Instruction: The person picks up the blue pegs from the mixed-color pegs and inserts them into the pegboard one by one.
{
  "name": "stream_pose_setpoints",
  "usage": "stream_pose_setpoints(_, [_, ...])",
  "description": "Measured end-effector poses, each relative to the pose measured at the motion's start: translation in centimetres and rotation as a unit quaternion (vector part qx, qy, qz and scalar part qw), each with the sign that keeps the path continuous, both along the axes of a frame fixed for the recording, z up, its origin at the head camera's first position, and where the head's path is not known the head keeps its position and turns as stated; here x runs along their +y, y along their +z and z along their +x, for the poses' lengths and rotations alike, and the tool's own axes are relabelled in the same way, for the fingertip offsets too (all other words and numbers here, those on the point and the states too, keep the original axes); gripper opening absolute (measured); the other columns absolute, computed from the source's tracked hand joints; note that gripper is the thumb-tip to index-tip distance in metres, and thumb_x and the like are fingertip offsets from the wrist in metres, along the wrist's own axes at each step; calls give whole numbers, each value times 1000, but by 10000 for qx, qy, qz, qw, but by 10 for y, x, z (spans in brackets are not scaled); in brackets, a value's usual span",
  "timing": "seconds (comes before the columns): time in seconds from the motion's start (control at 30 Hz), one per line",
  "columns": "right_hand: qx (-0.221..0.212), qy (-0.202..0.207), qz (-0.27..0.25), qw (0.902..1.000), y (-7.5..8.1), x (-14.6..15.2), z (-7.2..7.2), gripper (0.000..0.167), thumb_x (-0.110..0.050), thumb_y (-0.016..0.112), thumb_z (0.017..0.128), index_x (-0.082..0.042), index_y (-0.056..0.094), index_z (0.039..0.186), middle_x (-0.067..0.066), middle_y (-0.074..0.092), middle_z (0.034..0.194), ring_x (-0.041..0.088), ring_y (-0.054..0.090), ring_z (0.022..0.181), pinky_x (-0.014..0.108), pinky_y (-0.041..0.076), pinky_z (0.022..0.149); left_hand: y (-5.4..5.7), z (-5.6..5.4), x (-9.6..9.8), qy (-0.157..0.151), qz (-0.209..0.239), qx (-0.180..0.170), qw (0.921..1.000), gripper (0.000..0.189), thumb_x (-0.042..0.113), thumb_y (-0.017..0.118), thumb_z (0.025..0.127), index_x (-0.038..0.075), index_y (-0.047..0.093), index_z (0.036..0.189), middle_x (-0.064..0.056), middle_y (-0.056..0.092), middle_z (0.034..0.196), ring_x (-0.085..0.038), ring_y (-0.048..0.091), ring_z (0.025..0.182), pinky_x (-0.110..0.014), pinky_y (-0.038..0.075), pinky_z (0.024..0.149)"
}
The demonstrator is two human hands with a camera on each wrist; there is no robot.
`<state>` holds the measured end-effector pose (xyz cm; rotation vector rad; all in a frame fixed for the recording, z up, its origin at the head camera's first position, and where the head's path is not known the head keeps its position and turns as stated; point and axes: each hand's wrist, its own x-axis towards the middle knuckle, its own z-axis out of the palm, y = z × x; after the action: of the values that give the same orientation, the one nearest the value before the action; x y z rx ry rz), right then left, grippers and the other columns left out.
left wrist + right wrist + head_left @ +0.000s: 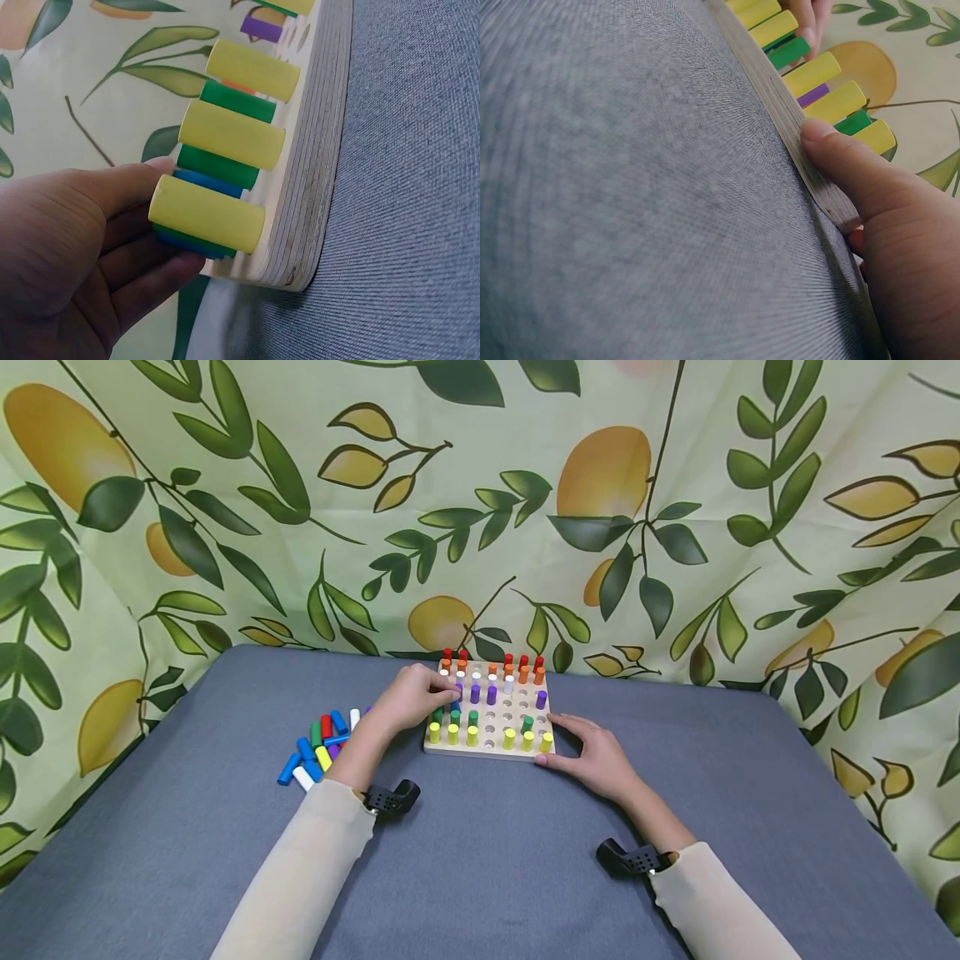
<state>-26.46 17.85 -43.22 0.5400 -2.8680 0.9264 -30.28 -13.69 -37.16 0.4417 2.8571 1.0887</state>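
A wooden pegboard [480,754] stands at the table's far side, holding rows of red, orange, white, purple, blue, green and yellow pegs. Over its left part, my left hand [412,697] pinches at a blue peg [196,243] among the pegs; the fingertips are partly hidden behind a yellow peg [210,214]. Another blue peg [214,183] stands close to the thumb. At the board's front right corner, my right hand [596,756] grips the wood, its thumb [819,131] along the front edge and the other fingers at the right side.
Loose pegs [324,756] in several colours lie in a pile left of the board, partly behind the left forearm. Blue-grey cloth [480,860] covers the table. Behind it hangs a leaf-and-fruit patterned curtain [480,460]. Each wrist wears a black camera band [390,797].
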Motion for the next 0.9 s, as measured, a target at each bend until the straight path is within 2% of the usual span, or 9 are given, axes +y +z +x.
stream_pose_setpoints(0.3, [14, 7, -4, 10000, 1, 2, 0, 78, -54, 80, 81, -17, 56, 146, 12, 57, 148, 36, 47, 142, 60, 36, 116, 2, 1, 7, 4, -198, 76, 9998, 21, 22, 70, 97, 9, 80, 109, -8, 77, 113, -21, 66, 110, -41, 53, 99])
stream_pose_setpoints(0.43, [57, 28, 10, 10000, 1, 4, 0, 77, -53, 80, 81, -17, 56, 145, 12, 57, 148, 37, 48, 142, 60, 36, 116, 3, 1, 7, -117, -280, 50, 9995, 22, 23, 67, 99, 9, 79, 112, -7, 77, 114, -21, 66, 109, -41, 52, 99])
stream_pose_setpoints(0.5, [62, 34, 11, 10000, 1, 4, 1, 77, -53, 80, 81, -17, 56, 145, 12, 57, 148, 37, 47, 142, 60, 36, 116, 4, 1, 6, -185, -338, 60, 9992, 23, 23, 65, 100, 9, 79, 113, -6, 77, 112, -19, 65, 105, -39, 53, 96])
stream_pose_setpoints(0.6, [47, 8, -13, 10000, 2, 5, 1, 77, -52, 80, 81, -17, 56, 145, 12, 57, 148, 37, 47, 142, 60, 36, 116, 5, 1, 4, -230, -292, 57, 9993, 24, 24, 62, 102, 9, 80, 109, -6, 76, 100, -18, 60, 91, -34, 50, 83])
stream_pose_setpoints(0.73, [-5, -27, 4, 10000, 2, 3, 2, 78, -54, 80, 81, -17, 56, 146, 13, 57, 148, 37, 47, 142, 61, 36, 115, 7, 3, 0, -98, -155, -38, 9998, 27, 27, 60, 103, 10, 78, 111, -7, 69, 91, -20, 52, 82, -32, 40, 71])
stream_pose_setpoints(0.9, [33, 36, -22, 10000, 0, 1, 2, 79, -56, 78, 82, -16, 56, 146, 14, 57, 148, 38, 47, 142, 61, 36, 115, 14, 12, -7, 191, -137, -41, 9997, 32, 29, 59, 103, 9, 74, 122, -7, 74, 108, -20, 57, 88, -31, 43, 73])
